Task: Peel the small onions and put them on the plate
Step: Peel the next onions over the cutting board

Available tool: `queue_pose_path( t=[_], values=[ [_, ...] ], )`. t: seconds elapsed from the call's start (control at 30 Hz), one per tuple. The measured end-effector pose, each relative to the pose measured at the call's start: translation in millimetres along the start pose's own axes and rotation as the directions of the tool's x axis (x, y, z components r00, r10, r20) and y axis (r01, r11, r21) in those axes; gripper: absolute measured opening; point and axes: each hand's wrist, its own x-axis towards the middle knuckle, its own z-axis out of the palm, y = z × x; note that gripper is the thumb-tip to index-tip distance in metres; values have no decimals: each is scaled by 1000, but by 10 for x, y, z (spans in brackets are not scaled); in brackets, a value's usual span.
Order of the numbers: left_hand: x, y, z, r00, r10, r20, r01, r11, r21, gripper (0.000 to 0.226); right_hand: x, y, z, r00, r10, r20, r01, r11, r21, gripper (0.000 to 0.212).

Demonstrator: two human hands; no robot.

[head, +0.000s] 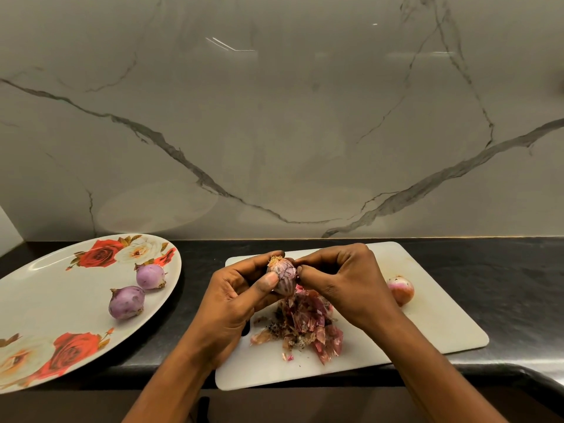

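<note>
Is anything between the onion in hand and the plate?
Nothing visible does. Only bare counter lies between the onion, held in the left hand over the cutting board, and the plate on the left. Two peeled onions there leave room.

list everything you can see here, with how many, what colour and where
plate: 1, white with red and white roses, on the counter at left
peeled onions: 2, purple, on the plate, side by side
held onion: 1, pink-purple, partly skinned, above the board
loose onion: 1, pinkish, on the board to the right of the hands
onion skins: 1 pile, reddish-brown, on the board under the hands
cutting board: 1, white, on the counter at centre right
counter: 1, black
wall: 1, pale marble with dark veins, behind the counter
left hand: 1, grips the held onion
right hand: 1, pinches at the held onion's side
</note>
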Motion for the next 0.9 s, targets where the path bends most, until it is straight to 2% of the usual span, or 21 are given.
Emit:
queue_pose_path(
  t=[0.33,0.4,0.6,0.9],
  values=[
    [14,-7,-15,1000,21,-20,-21,1000,-10,46,-4,-25,-19,997,62,46,-65,994,84,15],
    [12,-18,-18,999,37,-17,-37,999,-1,47,-14,-28,-1,998,52,40,-54,997,48,20],
    [3,-13,-19,999,49,-22,-50,999,-22,45,4,-48,38,999,40,-9,-40,999,-24,9],
    [8,16,-18,1000,-20,-6,19,984,-175,39,-17,-30,-29,999,-9,-44,-2,968,-249,10]
  ],
)
